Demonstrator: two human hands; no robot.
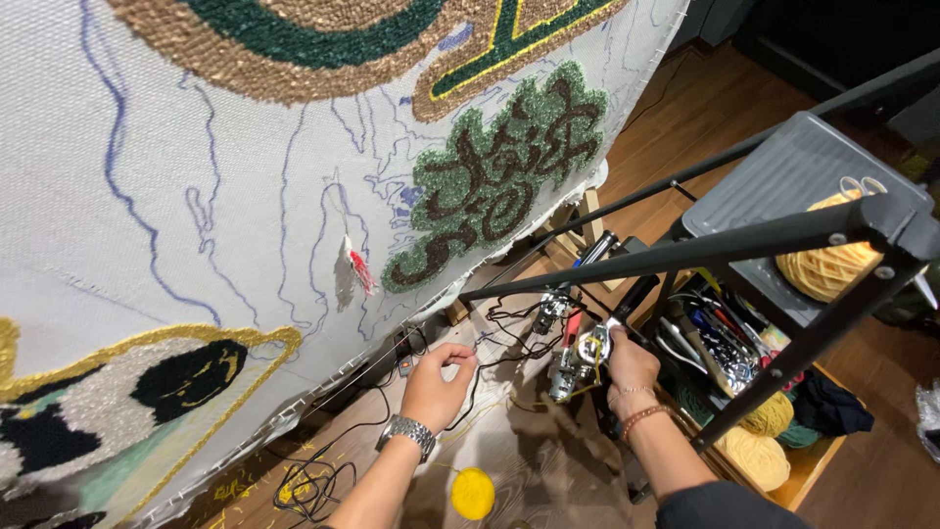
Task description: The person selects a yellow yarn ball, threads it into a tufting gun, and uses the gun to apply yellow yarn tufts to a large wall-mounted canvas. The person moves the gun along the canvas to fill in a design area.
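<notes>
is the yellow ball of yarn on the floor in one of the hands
No, the yellow ball of yarn lies alone on the floor, below the left hand and apart from the right hand, which grips the tufting gun.

tufting gun [578,355] in right hand [632,370] (gripped)

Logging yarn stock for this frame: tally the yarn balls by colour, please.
Bright yellow ball on the floor: 1
Pale yellow balls, one on the grey tray, two in the wooden box: 3
Green ball in the box: 1
Total: 5
</notes>
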